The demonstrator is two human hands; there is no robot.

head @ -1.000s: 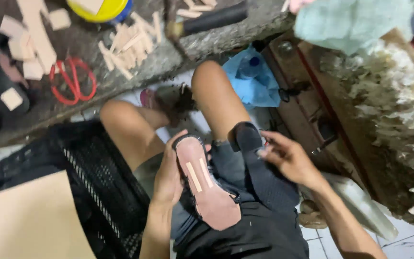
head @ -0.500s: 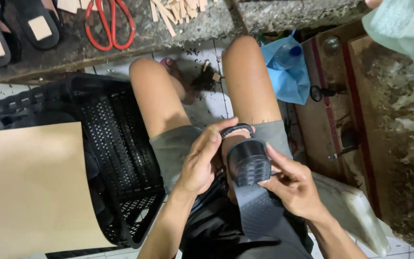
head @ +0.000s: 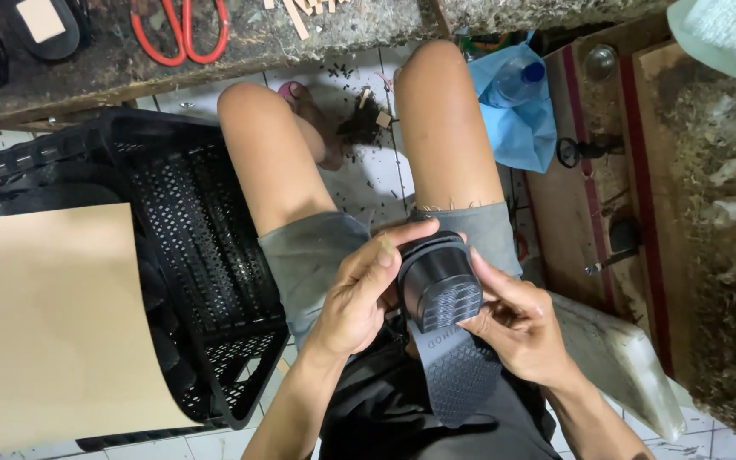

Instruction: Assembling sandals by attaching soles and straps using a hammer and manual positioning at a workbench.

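Observation:
A black heeled shoe sole (head: 449,332) lies tread-side up on my lap, between my knees. My left hand (head: 359,294) grips its heel end from the left, thumb and fingers wrapped over the rim. My right hand (head: 513,319) holds the same sole from the right, fingers pressed against the heel block. Both hands are closed on the sole. The toe end points toward my body.
A black perforated plastic crate (head: 206,255) stands at my left with a tan cardboard sheet (head: 44,324) over it. Red-handled scissors (head: 182,30) and wooden strips lie on the stone ledge (head: 257,43) ahead. A blue bag with a bottle (head: 517,102) sits by my right knee.
The view has tilted down and closer. The sole was flipped from its pinkish inner side to its black tread side, and both hands now clasp the heel end.

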